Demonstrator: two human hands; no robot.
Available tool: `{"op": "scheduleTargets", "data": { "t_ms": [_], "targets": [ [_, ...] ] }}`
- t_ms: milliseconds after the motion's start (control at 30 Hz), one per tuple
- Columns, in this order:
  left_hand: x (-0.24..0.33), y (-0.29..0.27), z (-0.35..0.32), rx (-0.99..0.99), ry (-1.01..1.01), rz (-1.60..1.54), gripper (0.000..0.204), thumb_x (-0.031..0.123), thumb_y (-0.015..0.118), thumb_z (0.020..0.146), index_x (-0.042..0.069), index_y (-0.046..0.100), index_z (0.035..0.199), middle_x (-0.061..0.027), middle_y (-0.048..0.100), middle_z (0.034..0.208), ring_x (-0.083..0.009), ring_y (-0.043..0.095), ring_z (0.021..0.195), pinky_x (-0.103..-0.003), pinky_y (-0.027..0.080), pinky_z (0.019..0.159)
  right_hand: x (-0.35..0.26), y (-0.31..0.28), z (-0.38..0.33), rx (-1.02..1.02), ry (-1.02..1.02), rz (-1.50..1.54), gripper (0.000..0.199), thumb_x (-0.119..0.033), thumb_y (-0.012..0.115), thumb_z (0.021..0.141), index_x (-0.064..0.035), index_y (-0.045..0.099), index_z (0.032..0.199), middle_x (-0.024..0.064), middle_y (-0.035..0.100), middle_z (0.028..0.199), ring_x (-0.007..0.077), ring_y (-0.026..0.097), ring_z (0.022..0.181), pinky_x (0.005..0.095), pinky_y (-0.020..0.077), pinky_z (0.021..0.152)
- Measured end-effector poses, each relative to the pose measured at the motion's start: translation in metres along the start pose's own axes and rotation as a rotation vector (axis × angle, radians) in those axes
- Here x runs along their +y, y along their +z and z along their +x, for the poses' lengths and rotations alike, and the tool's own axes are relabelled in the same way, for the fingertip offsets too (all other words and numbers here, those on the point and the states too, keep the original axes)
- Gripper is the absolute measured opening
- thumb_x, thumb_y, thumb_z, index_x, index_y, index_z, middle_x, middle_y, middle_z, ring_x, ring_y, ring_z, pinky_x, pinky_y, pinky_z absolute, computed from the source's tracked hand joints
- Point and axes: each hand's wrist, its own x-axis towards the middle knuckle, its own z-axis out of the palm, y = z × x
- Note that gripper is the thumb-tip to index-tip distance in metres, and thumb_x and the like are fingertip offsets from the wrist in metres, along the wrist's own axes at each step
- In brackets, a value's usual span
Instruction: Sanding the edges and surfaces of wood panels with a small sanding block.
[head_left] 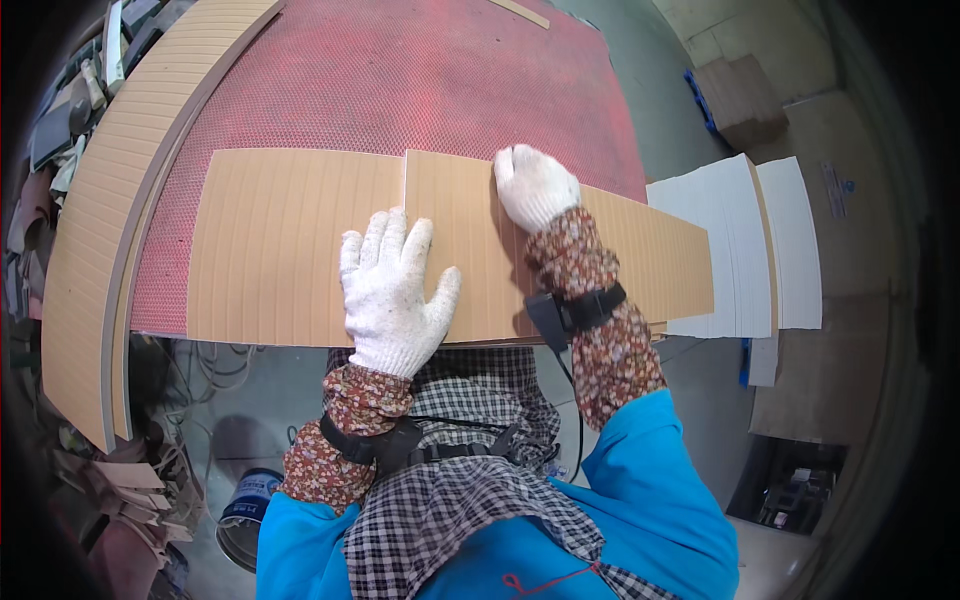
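Note:
Two tan, ribbed cardboard sheets meet at a seam on the red mesh-covered table. The left sheet [270, 245] lies along the near edge. The right sheet [465, 270] stretches past the table's right side. My left hand [392, 290], in a white knit glove, rests flat with spread fingers over the boards by the seam. At the far edge of the right sheet, my right hand [537, 188], gloved the same way, is closed with its fingers curled under. Whatever it may hold is hidden beneath the knuckles.
White-faced boards [715, 245] are stacked to the right of the table. More tan boards [85, 290] stand along the left edge. A thin strip [520, 12] lies at the far end of the red table [420, 80]. A bucket [245, 520] and cables sit on the floor below.

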Motion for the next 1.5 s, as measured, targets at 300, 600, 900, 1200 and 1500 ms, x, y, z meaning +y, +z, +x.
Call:
{"op": "scheduleTargets", "data": {
  "t_ms": [300, 600, 900, 1200, 1500],
  "targets": [
    [0.001, 0.002, 0.001, 0.015, 0.003, -0.003, 0.058, 0.029, 0.079, 0.083, 0.002, 0.064, 0.133, -0.0245, 0.060, 0.143, -0.0404, 0.050, 0.140, -0.056, 0.030, 0.122, 0.001, 0.003, 0.015, -0.024, 0.123, 0.128, 0.046, -0.032, 0.038, 0.108, -0.0017, 0.072, 0.115, 0.0226, 0.074, 0.116, 0.0418, 0.073, 0.108, 0.0526, 0.0583, 0.094],
    [-0.002, 0.003, 0.000, 0.020, 0.011, 0.007, 0.059, 0.030, 0.079, 0.084, 0.001, 0.064, 0.133, -0.0253, 0.060, 0.143, -0.0401, 0.051, 0.141, -0.056, 0.030, 0.122, -0.048, -0.009, -0.141, 0.073, 0.032, 0.101, 0.022, -0.019, 0.047, 0.106, -0.0051, 0.062, 0.098, 0.0166, 0.067, 0.085, 0.0358, 0.073, 0.070, 0.0456, 0.0583, 0.057],
    [0.000, 0.001, 0.001, 0.016, 0.020, -0.006, 0.058, 0.030, 0.079, 0.084, 0.000, 0.065, 0.132, -0.0250, 0.060, 0.143, -0.0401, 0.051, 0.140, -0.056, 0.030, 0.122, -0.077, -0.009, -0.240, -0.110, 0.149, 0.314, 0.021, -0.024, 0.055, 0.107, -0.0061, 0.065, 0.099, 0.0133, 0.066, 0.077, 0.0336, 0.069, 0.058, 0.0461, 0.0537, 0.049],
    [-0.002, 0.004, 0.001, 0.052, 0.035, -0.007, 0.055, 0.028, 0.078, 0.083, 0.001, 0.065, 0.129, -0.0248, 0.062, 0.139, -0.0401, 0.052, 0.138, -0.056, 0.031, 0.120, -0.085, -0.023, -0.215, 0.036, 0.117, 0.303, 0.017, -0.020, 0.055, 0.106, -0.0074, 0.066, 0.106, 0.0127, 0.064, 0.079, 0.0307, 0.070, 0.060, 0.0432, 0.0540, 0.049],
    [0.001, 0.001, 0.002, 0.026, 0.036, -0.016, 0.057, 0.027, 0.079, 0.084, -0.002, 0.065, 0.131, -0.0260, 0.060, 0.141, -0.0410, 0.052, 0.138, -0.057, 0.031, 0.120, -0.068, -0.015, -0.166, 0.112, 0.090, 0.267, 0.019, -0.021, 0.054, 0.105, -0.0081, 0.066, 0.097, 0.0133, 0.064, 0.073, 0.0313, 0.071, 0.061, 0.0422, 0.0553, 0.050]
  ]
}}
